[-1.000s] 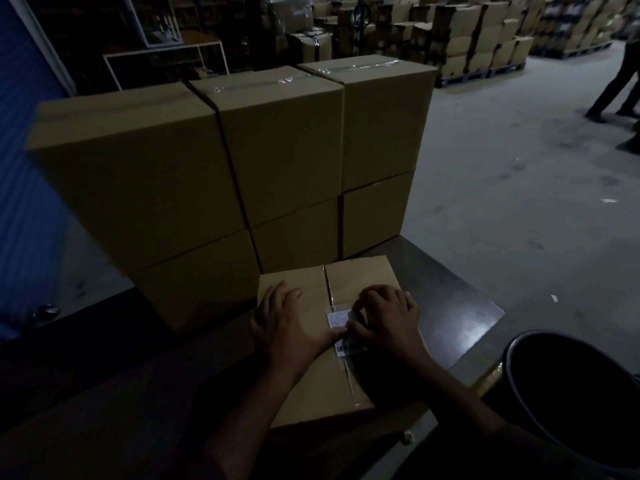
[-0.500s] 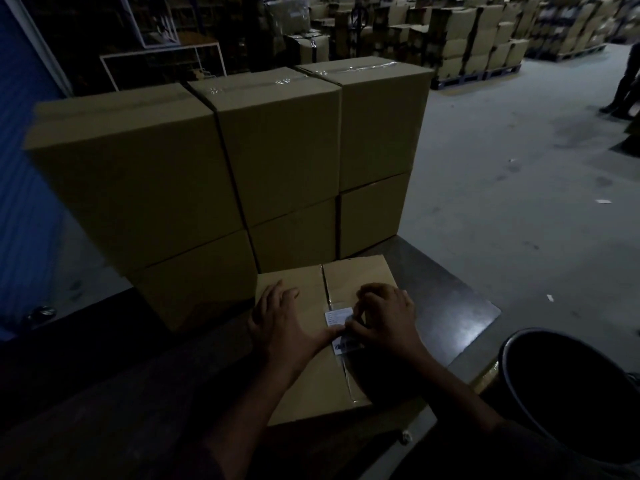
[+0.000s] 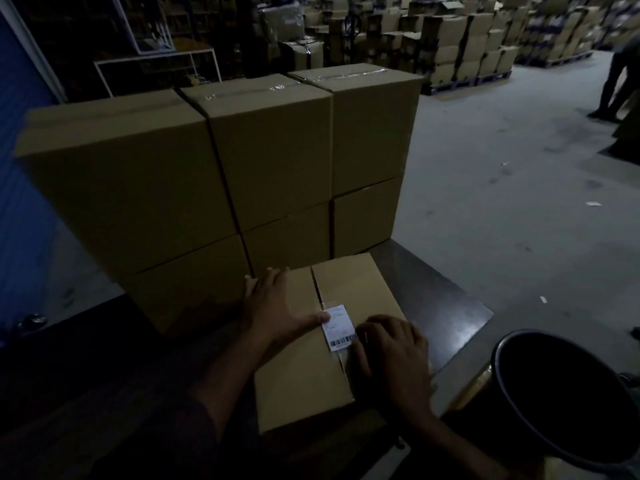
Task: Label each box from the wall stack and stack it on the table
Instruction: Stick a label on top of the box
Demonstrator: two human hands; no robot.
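Both hands flat on box (image 3: 304,372): left hand (image 3: 273,311) thumb pressing label (image 3: 338,328); right hand (image 3: 394,358) fingers curled beside it, grip unclear.

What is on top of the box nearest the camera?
A white barcode label lies on the box top, over its centre seam. The left hand rests flat, thumb at the label's edge; the right hand covers the right side, hiding what is beneath it.

- A cardboard box (image 3: 304,368) sits at the counter (image 3: 446,317)'s near right edge.
- The left hand (image 3: 273,306) lies flat on it, thumb touching a white barcode label (image 3: 337,327).
- The right hand (image 3: 394,355) presses beside the label.
- Stacked boxes (image 3: 214,188) stand behind.
- A dark bin (image 3: 568,400) stands off the right corner.
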